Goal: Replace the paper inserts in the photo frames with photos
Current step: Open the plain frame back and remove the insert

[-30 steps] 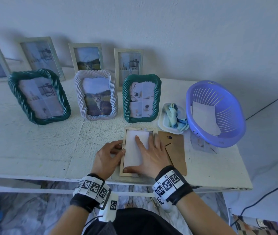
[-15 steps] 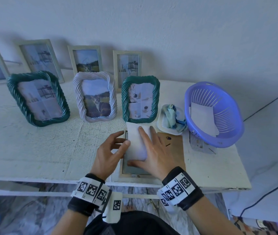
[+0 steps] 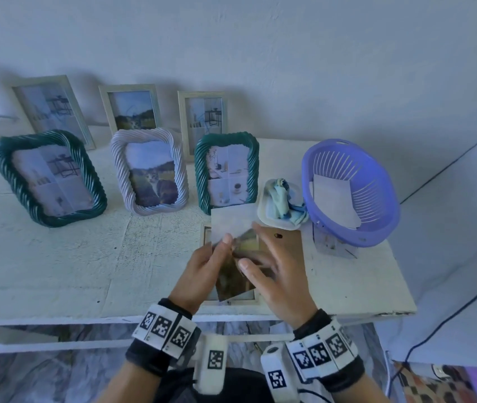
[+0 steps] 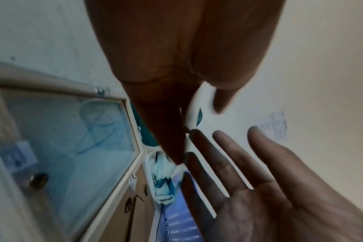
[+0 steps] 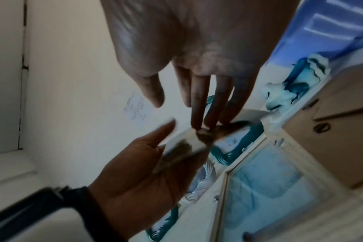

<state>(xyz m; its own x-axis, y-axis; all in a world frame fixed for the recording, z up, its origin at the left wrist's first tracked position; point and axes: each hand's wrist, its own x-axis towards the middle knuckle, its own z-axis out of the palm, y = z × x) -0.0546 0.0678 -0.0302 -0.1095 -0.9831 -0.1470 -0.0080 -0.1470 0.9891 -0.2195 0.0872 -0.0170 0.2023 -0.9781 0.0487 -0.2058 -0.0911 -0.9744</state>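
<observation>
A pale wooden frame (image 3: 205, 235) lies face down near the table's front edge, its glass bare in the left wrist view (image 4: 72, 147). Its brown backing board (image 3: 288, 248) lies just right of it. Above the frame, my left hand (image 3: 225, 245) pinches a white paper insert (image 3: 230, 223) together with a dark photo (image 3: 231, 282). My right hand (image 3: 248, 245) is beside it, with straight, spread fingers (image 5: 199, 114) touching the photo's edge (image 5: 189, 147) and the thumb held apart.
A purple basket (image 3: 377, 199) holding white sheets (image 3: 334, 199) stands at the right. A white dish with a blue cloth (image 3: 282, 199) sits beside it. Twisted frames, green (image 3: 48, 177), white (image 3: 148, 170) and green (image 3: 227, 170), stand behind, with wooden frames along the wall.
Both hands were pressing on the white insert inside the flat frame. The insert and a photo have come up out of the frame, held in my left hand above it.
</observation>
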